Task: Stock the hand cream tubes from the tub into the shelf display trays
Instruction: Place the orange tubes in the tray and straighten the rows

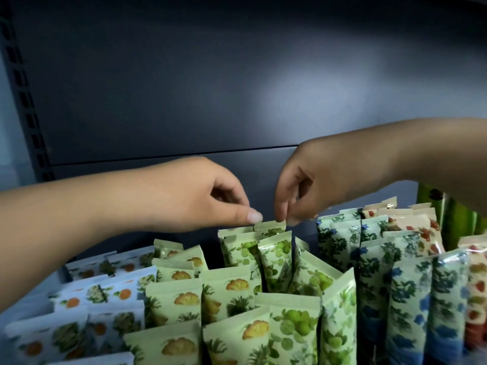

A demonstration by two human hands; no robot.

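Yellow-fruit tubes (174, 346) stand nearest, print unreadable; left hand (208, 196) and right hand (311, 180) pinch a green-fruit tube (270, 227).

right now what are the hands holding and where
Both the left hand and right hand pinch the top crimped edge of one green-print tube.

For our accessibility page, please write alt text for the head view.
Both hands, left hand and right hand, pinch the top edge of a green lime-print hand cream tube at the back of its row. Upright tubes in orange, pineapple, blue-flower and red-flower prints fill neighbouring rows.
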